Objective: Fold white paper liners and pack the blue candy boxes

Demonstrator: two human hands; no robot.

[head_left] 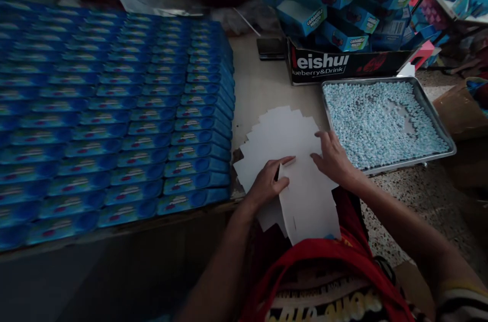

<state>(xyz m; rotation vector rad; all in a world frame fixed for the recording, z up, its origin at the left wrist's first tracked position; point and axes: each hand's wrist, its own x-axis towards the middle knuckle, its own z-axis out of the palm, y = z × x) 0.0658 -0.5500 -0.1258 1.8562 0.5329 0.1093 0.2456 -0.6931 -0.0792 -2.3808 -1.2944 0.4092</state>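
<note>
Top card: a white blank [314, 205] lies in front of the person, between the two hands, its near end reaching the red apron [305, 251].
Long axis: runs away from the body, leaning slightly left at the far end.
Raised edge: a narrow flap [290, 162] stands up at the far left corner, right at the left fingers; the left long side also looks bent up.
Left hand [267, 182]: at that corner, thumb on the near side and forefinger along the flap, fingers closed on the card's edge.
Right hand [335, 159]: off the far right corner, thumb and fingers spread apart, gripping nothing, tips resting on or just above the white sheets; contact is hard to tell.
Nearer hand: the left, which touches the flap; the right sits across the card's width from it.
Underneath: more white sheets [278, 131] fan out on the surface [257, 83], beyond and left of the top card.
Left side: rows of blue boxes [133, 126], well packed.
Right side: a metal tray [412, 161] of pale blue pieces, just beyond the right hand.
</note>
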